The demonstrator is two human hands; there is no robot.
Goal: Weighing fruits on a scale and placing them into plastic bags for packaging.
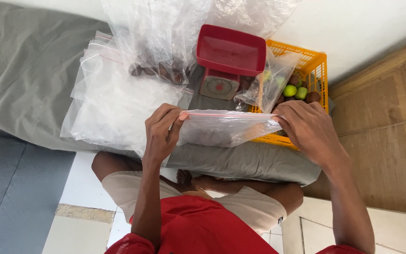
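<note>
Both hands, left (162, 134) and right (306, 129), pinch the zip bag (224, 127) shut at its top corners; soft, slippery, likely bottom-heavy, so the stiffer seal strip looks the best hold.

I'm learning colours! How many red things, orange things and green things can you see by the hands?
Red: 1, the scale with its red tray.
Orange: 1, the crate.
Green: 2 fruits showing clearly in the crate; others there are brown or hidden behind a clear bag.
Total: 4.
</note>
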